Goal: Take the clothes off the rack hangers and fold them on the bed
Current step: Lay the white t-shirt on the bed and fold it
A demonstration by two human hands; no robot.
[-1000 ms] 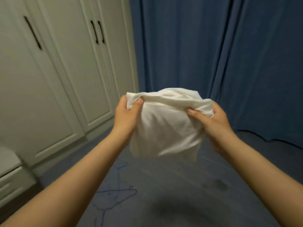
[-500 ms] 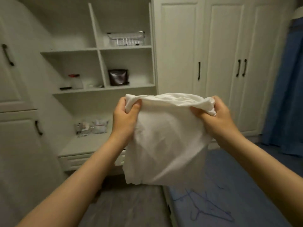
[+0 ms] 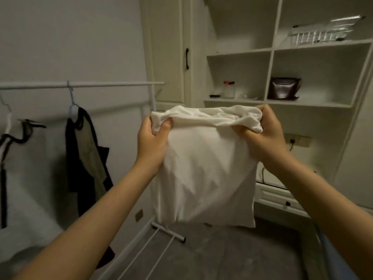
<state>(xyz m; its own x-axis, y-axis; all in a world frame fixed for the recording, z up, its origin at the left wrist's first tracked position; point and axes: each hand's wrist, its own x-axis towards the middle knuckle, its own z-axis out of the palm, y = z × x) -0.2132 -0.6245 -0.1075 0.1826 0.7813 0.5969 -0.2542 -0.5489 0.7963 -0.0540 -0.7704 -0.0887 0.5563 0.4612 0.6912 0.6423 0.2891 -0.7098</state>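
Observation:
A folded white garment (image 3: 205,174) hangs in the air in front of me, held by its bunched top edge. My left hand (image 3: 151,140) grips the top left corner and my right hand (image 3: 264,136) grips the top right corner. On the left stands a white clothes rack (image 3: 84,84). A dark garment (image 3: 88,158) hangs from a blue hanger (image 3: 71,102) on its rail. Further left, a white garment with dark trim (image 3: 26,168) hangs on a white hanger (image 3: 8,120). A strip of the blue bed (image 3: 333,257) shows at the lower right.
White built-in shelves (image 3: 278,102) fill the right side, holding a dark pouch (image 3: 283,87), a small jar (image 3: 229,89) and a clear rack (image 3: 323,31). A drawer unit (image 3: 282,199) sits below. The rack's base bars (image 3: 167,233) lie on the grey floor.
My view has swung left from the blue curtains and bed, past the wardrobe, to the shelves and clothes rack. Both hands have kept their grip on the white garment.

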